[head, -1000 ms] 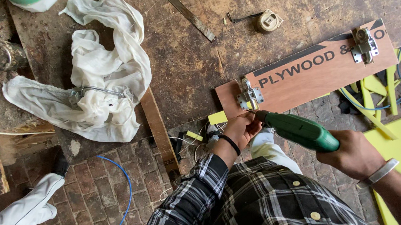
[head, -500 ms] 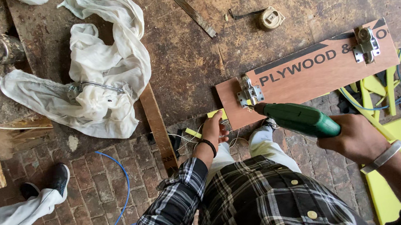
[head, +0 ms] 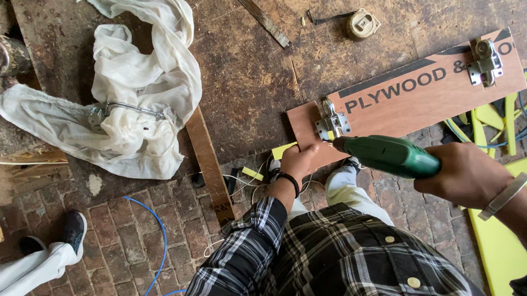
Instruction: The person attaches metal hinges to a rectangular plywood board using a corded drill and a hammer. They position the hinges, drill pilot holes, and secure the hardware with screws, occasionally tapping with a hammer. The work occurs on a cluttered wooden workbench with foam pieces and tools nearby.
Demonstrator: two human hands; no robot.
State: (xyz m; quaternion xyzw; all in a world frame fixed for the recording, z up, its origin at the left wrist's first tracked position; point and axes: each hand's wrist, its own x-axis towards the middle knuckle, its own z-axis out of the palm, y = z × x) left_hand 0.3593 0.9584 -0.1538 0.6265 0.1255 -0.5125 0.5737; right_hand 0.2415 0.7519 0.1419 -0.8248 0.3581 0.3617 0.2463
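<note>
Taking the board (head: 415, 96) as landmark, and going left to right: far to its left, another person's shoe (head: 73, 230) stands on the brick floor. Nearer, still left of the board, a white cloth (head: 135, 109) lies crumpled on the worktop. At the board's left end sits a metal hinge (head: 333, 123), with a second hinge (head: 486, 62) at the far right end. The left hand (head: 297, 162) rests against the board's near left corner, just below-left of the first hinge, fingers curled down on the edge; whether they pinch anything small cannot be told. The right hand (head: 465, 174), below the board's middle, is closed around a green drill (head: 391, 154). The drill's long axis runs leftward and slightly up, its tip touching the left hinge (the left hand is the nearer of the two to that hinge). The board's long axis rises gently to the right.
</note>
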